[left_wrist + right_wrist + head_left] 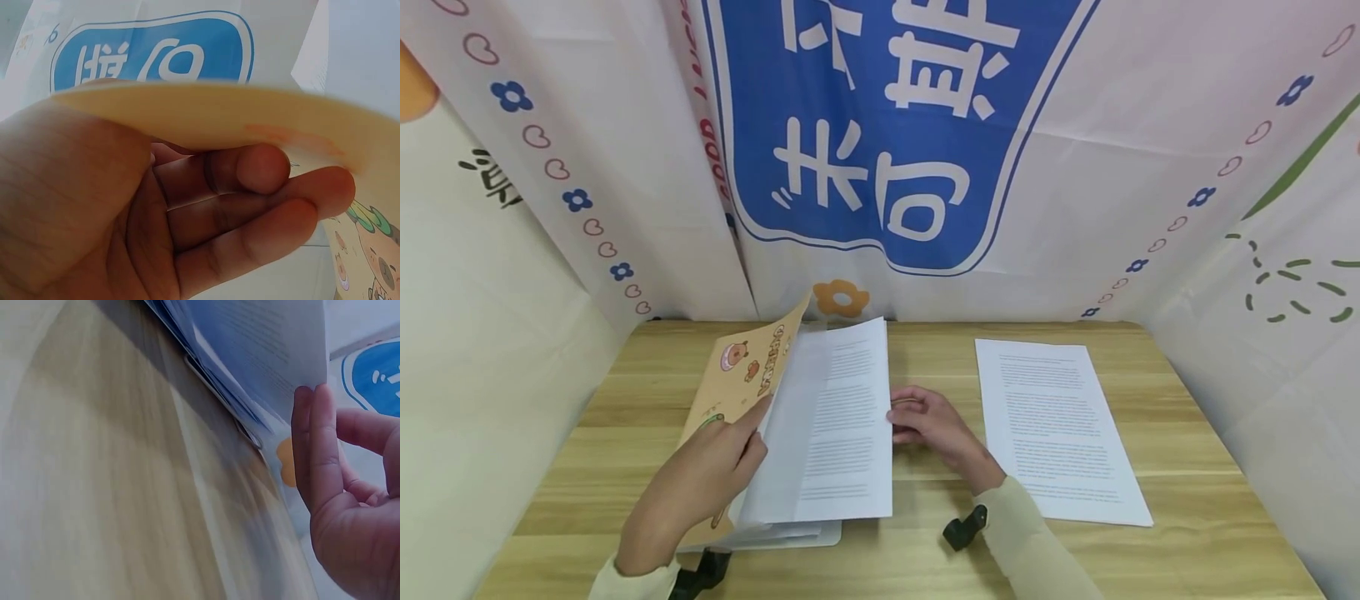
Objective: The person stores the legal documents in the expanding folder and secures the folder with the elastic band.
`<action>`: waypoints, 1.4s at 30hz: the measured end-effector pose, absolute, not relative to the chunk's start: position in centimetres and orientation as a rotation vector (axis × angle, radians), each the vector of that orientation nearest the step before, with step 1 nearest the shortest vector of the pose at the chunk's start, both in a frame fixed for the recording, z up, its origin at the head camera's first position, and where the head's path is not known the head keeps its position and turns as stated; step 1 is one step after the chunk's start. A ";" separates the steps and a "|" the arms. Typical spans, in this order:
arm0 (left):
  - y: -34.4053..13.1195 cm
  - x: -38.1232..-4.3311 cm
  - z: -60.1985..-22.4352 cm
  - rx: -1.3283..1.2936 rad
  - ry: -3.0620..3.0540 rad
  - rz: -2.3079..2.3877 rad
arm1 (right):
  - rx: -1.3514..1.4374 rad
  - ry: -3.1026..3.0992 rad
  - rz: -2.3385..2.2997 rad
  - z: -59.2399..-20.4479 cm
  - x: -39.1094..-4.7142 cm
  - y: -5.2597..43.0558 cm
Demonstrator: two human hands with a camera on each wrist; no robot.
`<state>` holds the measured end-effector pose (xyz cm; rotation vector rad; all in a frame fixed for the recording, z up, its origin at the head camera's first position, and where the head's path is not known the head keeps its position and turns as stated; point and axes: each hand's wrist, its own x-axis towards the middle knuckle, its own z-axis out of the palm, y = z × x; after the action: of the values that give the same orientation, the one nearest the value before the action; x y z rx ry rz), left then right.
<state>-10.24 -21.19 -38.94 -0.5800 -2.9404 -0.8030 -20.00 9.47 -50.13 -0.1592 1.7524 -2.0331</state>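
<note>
A folder with a tan, cartoon-printed cover (733, 379) lies opened at the left of the table. My left hand (711, 467) holds that cover raised and tilted; in the left wrist view the cover (200, 115) passes between thumb side and fingers (244, 237). Printed sheets (848, 425) stand partly out of a translucent sleeve (778, 475) in the folder. My right hand (928, 425) pinches the sheets' right edge. Seen from the right wrist, its fingertips (322, 403) are on the edge of the raised paper (269, 344), above the folder's lower layers.
A separate stack of printed paper (1060, 433) lies on the wooden table (925, 550), right of the right hand. Printed cloth (1075, 217) hangs behind the table's back edge and along both sides. Small black devices (966, 527) are strapped at both wrists.
</note>
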 end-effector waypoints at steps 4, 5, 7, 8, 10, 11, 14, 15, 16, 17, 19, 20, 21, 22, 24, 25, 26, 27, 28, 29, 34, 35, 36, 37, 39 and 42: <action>-21.2 -10.2 -38.9 -0.567 -2.947 -0.805 | -0.162 1.747 -2.025 -50.4 -19.8 8.5; -21.2 -10.2 -38.9 -0.564 -2.949 -0.806 | -0.166 1.747 -2.021 -50.4 -19.8 8.2; -21.2 -10.2 -39.0 -0.557 -2.952 -0.807 | -0.176 1.743 -2.013 -50.5 -19.7 7.7; -21.1 -10.2 -39.0 -0.553 -2.954 -0.807 | -0.183 1.739 -2.010 -50.6 -19.7 7.5; -21.1 -10.1 -39.0 -0.545 -2.956 -0.808 | -0.190 1.723 -2.008 -50.6 -19.7 7.0; -21.1 -10.1 -39.0 -0.544 -2.956 -0.803 | -0.198 1.718 -2.007 -50.6 -19.7 6.8; -21.1 -10.1 -39.0 -0.538 -2.956 -0.793 | -0.210 1.699 -2.010 -50.5 -19.7 6.2; -21.1 -10.1 -39.0 -0.537 -2.956 -0.790 | -0.211 1.694 -2.012 -50.5 -19.7 6.0; -21.1 -10.1 -39.0 -0.537 -2.956 -0.786 | -0.218 1.690 -2.013 -50.5 -19.6 5.8; -21.1 -10.1 -39.0 -0.535 -2.958 -0.783 | -0.224 1.689 -2.014 -50.4 -19.6 5.6; -21.1 -10.1 -39.0 -0.533 -2.961 -0.776 | -0.222 1.676 -2.018 -50.4 -19.6 5.2; -21.1 -10.1 -39.0 -0.530 -2.964 -0.774 | -0.221 1.670 -2.021 -50.4 -19.6 5.0; -21.1 -10.1 -39.0 -0.528 -2.965 -0.769 | -0.221 1.668 -2.023 -50.4 -19.6 4.8; -21.1 -10.1 -38.9 -0.526 -2.966 -0.766 | -0.220 1.664 -2.025 -50.4 -19.5 4.6; -21.1 -10.1 -38.9 -0.525 -2.967 -0.763 | -0.211 1.653 -2.032 -50.4 -19.5 4.3; -21.1 -10.1 -38.9 -0.525 -2.966 -0.762 | -0.212 1.651 -2.036 -50.4 -19.5 4.1; -21.1 -10.1 -38.9 -0.526 -2.966 -0.764 | -0.215 1.651 -2.041 -50.4 -19.5 3.9; -21.1 -10.1 -38.9 -0.529 -2.965 -0.766 | -0.216 1.653 -2.045 -50.4 -19.4 3.8; -21.1 -10.1 -38.9 -0.532 -2.963 -0.768 | -0.215 1.651 -2.051 -50.4 -19.4 3.7; -21.1 -10.1 -38.9 -0.535 -2.962 -0.768 | -0.214 1.651 -2.057 -50.4 -19.4 3.5; -21.0 -10.2 -38.9 -0.542 -2.956 -0.766 | -0.216 1.663 -2.060 -50.5 -19.3 2.8; -21.0 -10.2 -38.9 -0.542 -2.956 -0.765 | -0.216 1.665 -2.058 -50.6 -19.3 2.7; -21.0 -10.3 -38.9 -0.541 -2.956 -0.765 | -0.214 1.668 -2.054 -50.6 -19.3 2.6; -21.0 -10.3 -38.9 -0.541 -2.956 -0.767 | -0.213 1.672 -2.051 -50.6 -19.3 2.5; -21.0 -10.3 -39.0 -0.541 -2.956 -0.769 | -0.214 1.675 -2.046 -50.6 -19.3 2.4; -21.0 -10.4 -39.0 -0.544 -2.954 -0.769 | -0.219 1.690 -2.028 -50.5 -19.3 2.2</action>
<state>-10.36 -20.98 -39.01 -0.5444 -2.9537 -0.7687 -19.30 2.19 -50.47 -0.2189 1.6895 -2.0275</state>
